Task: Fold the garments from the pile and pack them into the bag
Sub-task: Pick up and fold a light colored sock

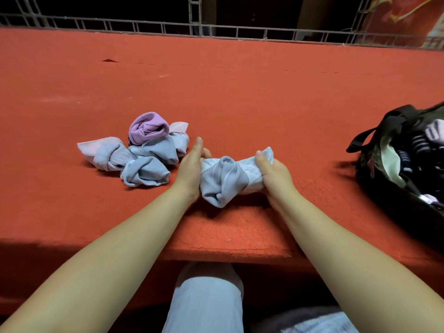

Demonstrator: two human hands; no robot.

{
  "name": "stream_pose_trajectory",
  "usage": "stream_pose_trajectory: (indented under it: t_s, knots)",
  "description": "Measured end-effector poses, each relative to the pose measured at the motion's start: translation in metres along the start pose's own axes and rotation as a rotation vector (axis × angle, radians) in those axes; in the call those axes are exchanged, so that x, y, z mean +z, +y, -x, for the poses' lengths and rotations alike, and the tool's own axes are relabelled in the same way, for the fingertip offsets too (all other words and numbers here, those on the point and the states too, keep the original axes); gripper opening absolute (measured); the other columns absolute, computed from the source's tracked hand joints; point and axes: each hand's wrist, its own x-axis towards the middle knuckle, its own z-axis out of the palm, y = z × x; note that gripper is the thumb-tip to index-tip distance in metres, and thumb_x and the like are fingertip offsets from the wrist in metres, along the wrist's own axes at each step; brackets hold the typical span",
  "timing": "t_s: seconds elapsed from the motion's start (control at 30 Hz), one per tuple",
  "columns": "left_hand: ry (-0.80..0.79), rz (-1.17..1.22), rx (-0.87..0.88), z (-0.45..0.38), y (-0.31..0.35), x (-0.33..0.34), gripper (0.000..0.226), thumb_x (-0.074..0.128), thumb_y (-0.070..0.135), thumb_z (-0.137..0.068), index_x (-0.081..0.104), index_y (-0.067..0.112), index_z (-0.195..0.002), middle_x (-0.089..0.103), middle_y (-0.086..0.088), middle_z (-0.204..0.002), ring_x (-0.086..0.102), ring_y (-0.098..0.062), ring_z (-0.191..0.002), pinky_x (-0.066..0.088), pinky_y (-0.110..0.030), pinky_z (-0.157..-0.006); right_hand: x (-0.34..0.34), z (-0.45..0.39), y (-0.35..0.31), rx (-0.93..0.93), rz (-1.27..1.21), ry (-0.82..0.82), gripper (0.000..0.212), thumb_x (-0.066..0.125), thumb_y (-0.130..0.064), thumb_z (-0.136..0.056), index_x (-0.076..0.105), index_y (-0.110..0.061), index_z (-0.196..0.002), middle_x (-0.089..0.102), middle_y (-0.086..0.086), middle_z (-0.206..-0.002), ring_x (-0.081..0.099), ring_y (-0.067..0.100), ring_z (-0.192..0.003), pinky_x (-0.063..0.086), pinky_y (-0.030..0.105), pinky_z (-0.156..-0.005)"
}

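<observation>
A knee in pale blue trousers (206,301) sits nearest, below the edge of the red tabletop (240,92). Above it both hands hold a bunched light blue garment (223,181) on the tabletop: the left hand (191,168) cups its left end, thumb raised, and the right hand (271,169) has its fingers (260,157) curled round the right end. Just left lies the pile (141,152) of blue, pink and purple garments. The dark bag (403,164) stands open at far right, clothes inside
</observation>
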Motion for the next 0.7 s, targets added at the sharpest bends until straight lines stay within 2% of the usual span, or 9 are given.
stream_pose_trajectory:
  t_s: [0.07,0.13,0.23,0.3,0.37,0.43,0.53,0.6,0.7]
  knots:
    - [0.139,-0.058,0.066,-0.008,0.005,-0.004,0.045,0.048,0.048,-0.093,0.044,0.020,-0.059,0.043,0.011,-0.046,0.041,-0.006,-0.046,0.035,-0.026,-0.055,-0.005,-0.007,-0.003,-0.008,-0.025,0.111,0.025,0.054,-0.030,-0.095,0.060,-0.018,-0.075,0.065,0.003,-0.082,0.061,0.021,-0.085,0.050,0.041,-0.085]
    - [0.190,-0.107,0.102,-0.015,0.009,-0.002,0.044,0.046,0.049,-0.094,0.045,0.021,-0.059,0.045,0.014,-0.046,0.043,-0.006,-0.049,0.036,-0.027,-0.058,-0.010,-0.011,-0.005,-0.001,-0.044,0.193,0.026,0.054,-0.031,-0.095,0.060,-0.018,-0.073,0.065,0.001,-0.080,0.063,0.022,-0.085,0.051,0.042,-0.086]
    - [0.120,-0.261,0.101,-0.016,0.008,0.003,0.040,0.039,0.044,-0.098,0.052,0.020,-0.070,0.056,0.004,-0.069,0.053,-0.013,-0.069,0.041,-0.029,-0.067,-0.011,-0.010,-0.008,0.005,-0.081,0.225,0.025,0.055,-0.031,-0.095,0.061,-0.017,-0.075,0.065,0.000,-0.079,0.063,0.020,-0.081,0.052,0.033,-0.077]
    - [0.145,-0.421,0.187,-0.013,0.008,0.001,0.028,0.040,0.040,-0.098,0.052,0.022,-0.080,0.054,0.004,-0.081,0.051,-0.016,-0.080,0.040,-0.032,-0.074,-0.012,-0.008,-0.007,0.002,-0.052,0.253,0.025,0.054,-0.032,-0.095,0.060,-0.015,-0.078,0.063,-0.001,-0.077,0.062,0.016,-0.076,0.050,0.024,-0.068]
    - [0.140,-0.438,0.279,-0.004,0.011,-0.001,0.027,0.046,0.039,-0.095,0.047,0.023,-0.073,0.048,0.006,-0.069,0.045,-0.013,-0.065,0.037,-0.032,-0.064,-0.013,-0.006,-0.006,0.000,-0.002,0.286,0.027,0.054,-0.036,-0.095,0.059,-0.017,-0.075,0.065,0.001,-0.079,0.064,0.018,-0.080,0.051,0.028,-0.074]
    - [-0.019,-0.466,0.235,0.009,0.012,0.006,0.034,0.051,0.035,-0.094,0.044,0.020,-0.065,0.043,0.003,-0.056,0.039,-0.009,-0.045,0.034,-0.028,-0.051,-0.012,-0.003,-0.008,-0.003,-0.012,0.304,0.028,0.053,-0.038,-0.095,0.058,-0.019,-0.075,0.066,0.003,-0.083,0.065,0.021,-0.086,0.052,0.033,-0.080]
    - [-0.219,-0.522,0.001,0.022,0.007,0.022,0.027,0.050,0.035,-0.096,0.046,0.019,-0.073,0.050,0.000,-0.067,0.049,-0.009,-0.048,0.042,-0.025,-0.050,0.000,0.004,-0.010,0.018,-0.091,0.180,0.029,0.049,-0.039,-0.096,0.061,-0.018,-0.081,0.068,0.005,-0.087,0.066,0.022,-0.089,0.053,0.037,-0.085]
    - [-0.177,-0.527,-0.013,0.020,0.006,0.021,0.022,0.051,0.039,-0.094,0.048,0.021,-0.081,0.056,-0.002,-0.081,0.058,-0.013,-0.064,0.050,-0.026,-0.055,0.013,0.013,-0.015,0.066,-0.194,0.027,0.034,0.047,-0.042,-0.096,0.064,-0.012,-0.091,0.069,0.016,-0.097,0.067,0.031,-0.095,0.051,0.047,-0.090]
    - [-0.101,-0.430,0.025,0.015,0.009,0.013,0.023,0.056,0.039,-0.092,0.048,0.019,-0.086,0.056,-0.003,-0.086,0.059,-0.014,-0.073,0.058,-0.034,-0.066,0.023,0.023,-0.024,0.115,-0.335,-0.146,0.044,0.044,-0.040,-0.098,0.059,0.001,-0.106,0.067,0.026,-0.092,0.066,0.038,-0.084,0.052,0.047,-0.077]
